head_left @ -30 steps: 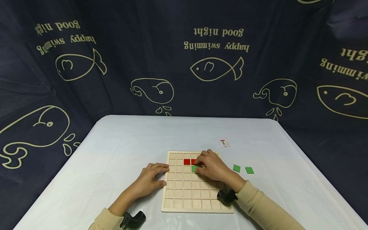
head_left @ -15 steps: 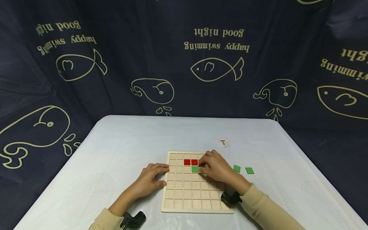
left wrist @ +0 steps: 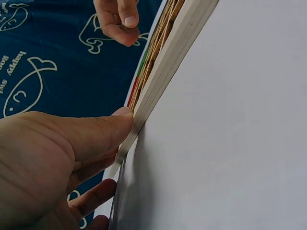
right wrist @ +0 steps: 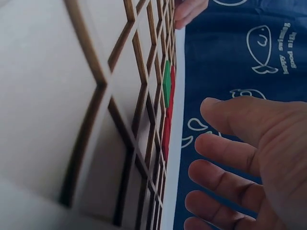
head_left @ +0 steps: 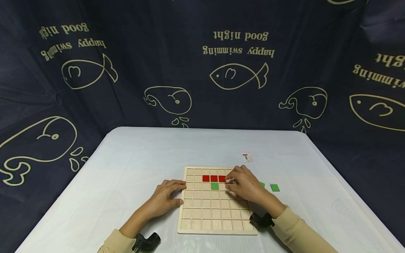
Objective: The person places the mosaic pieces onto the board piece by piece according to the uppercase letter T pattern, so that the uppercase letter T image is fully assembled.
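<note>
Fingers of the right hand [head_left: 244, 183] stand apart, holding nothing, just beside the rightmost of three red tiles [head_left: 214, 178]; contact cannot be told. Left hand [head_left: 166, 197], fingers spread, touches the left edge of the wooden grid board [head_left: 218, 232], which should limit sliding. One green tile [head_left: 214, 186] sits near-side of the middle red. Advisable: seat tiles square and flat, releasing without nudging neighbours. Loose green tiles [head_left: 275, 187] lie right; pattern card [head_left: 246, 157], far right.

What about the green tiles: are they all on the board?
No, the head view shows two green tiles lying on the table, to the right of the board.
</note>
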`<state>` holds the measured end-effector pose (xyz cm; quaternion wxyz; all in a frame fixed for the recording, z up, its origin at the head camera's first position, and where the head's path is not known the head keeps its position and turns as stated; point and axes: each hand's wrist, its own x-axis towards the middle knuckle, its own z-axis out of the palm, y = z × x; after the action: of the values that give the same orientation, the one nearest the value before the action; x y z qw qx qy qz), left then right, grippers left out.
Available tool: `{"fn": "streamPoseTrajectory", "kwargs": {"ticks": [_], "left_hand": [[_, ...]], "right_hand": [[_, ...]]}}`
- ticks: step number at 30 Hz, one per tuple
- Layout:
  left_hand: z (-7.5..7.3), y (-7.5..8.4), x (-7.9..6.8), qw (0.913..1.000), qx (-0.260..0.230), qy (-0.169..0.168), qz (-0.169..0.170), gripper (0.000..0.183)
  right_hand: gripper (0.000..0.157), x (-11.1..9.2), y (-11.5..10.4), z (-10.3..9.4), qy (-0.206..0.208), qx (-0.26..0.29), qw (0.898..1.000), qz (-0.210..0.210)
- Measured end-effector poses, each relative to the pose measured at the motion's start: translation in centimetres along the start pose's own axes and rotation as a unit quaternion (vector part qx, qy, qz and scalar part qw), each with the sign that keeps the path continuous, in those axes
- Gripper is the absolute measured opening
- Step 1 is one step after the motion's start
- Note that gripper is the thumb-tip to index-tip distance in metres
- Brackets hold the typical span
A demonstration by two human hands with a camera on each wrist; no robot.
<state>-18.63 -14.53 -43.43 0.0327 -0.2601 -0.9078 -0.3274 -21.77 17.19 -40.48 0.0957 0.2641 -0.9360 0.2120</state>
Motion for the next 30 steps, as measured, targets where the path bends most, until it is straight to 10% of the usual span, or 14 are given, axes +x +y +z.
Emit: {"fn": "streamPoseTrajectory", "kwargs": {"ticks": [30], "left_hand": [[0.1,0.0,0.0,0.9999,0.001,0.010,0.002,0.047]], "right_hand": [[0.019,-2.6,2.3,-0.6,0.037,-0.035,0.998,0.045]]}}
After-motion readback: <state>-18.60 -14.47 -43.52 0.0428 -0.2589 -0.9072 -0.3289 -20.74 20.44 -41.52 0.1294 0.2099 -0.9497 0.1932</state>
